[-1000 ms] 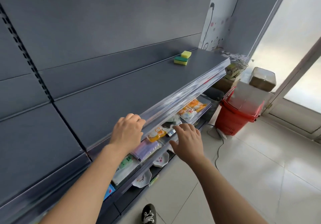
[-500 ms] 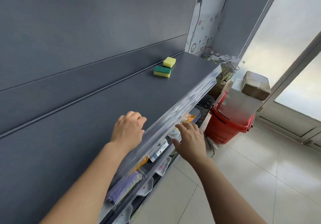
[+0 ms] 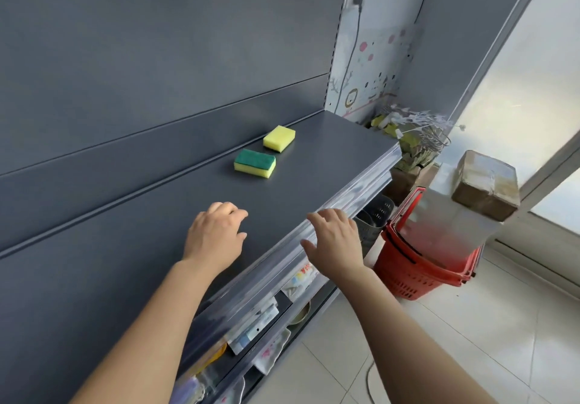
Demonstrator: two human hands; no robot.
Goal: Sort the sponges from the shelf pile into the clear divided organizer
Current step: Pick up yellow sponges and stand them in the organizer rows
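Holds the left hand (image 3: pixel 216 237) palm-down over the dark grey metal shelf (image 3: pixel 314 171), fingers loosely curled, gripping nothing. Has the right hand (image 3: pixel 334 240) at the clear plastic front rail (image 3: pixel 367 190) of that shelf, fingers relaxed and slightly spread, likewise empty; cannot tell whether the fingertips touch the rail. Faces two rectangular sponges lying flat farther back on the shelf, well apart from both hands and just beside each other: nearer, a yellow foam sponge with a green scouring top (image 3: pixel 255 163); beyond it, a plain yellow foam sponge (image 3: pixel 279 138). Stands near stacked red plastic baskets (image 3: pixel 408 273) on the tiled floor to the right, carrying a white box (image 3: pixel 445 218) topped by a brown cardboard box (image 3: pixel 485 184).
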